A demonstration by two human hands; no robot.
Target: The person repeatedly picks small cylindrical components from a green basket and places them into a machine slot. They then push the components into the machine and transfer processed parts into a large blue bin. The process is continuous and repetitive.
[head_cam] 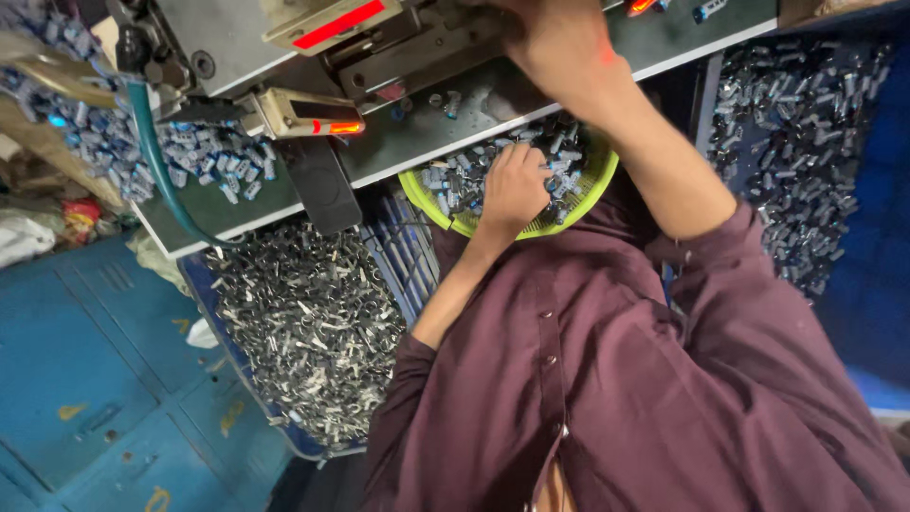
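A yellow-green round basket (431,210) sits at the edge of the grey work table (408,142), filled with several small blue and silver cylindrical parts (445,180). My left hand (514,185) rests in that pile, fingers curled shut around some of the parts. My right hand (561,43) reaches further away onto the metal machine (427,47) at the top edge. Its fingers are out of sight, so whether it holds anything is hidden. Both sleeves of my dark maroon shirt (607,379) fill the lower right.
A blue crate of silvery metal pieces (303,313) stands below the table on the left. Another bin of dark parts (806,142) is at right. Loose blue parts (209,161) lie on the table's left, beside a green hose (152,161) and red-lit machine units (332,125).
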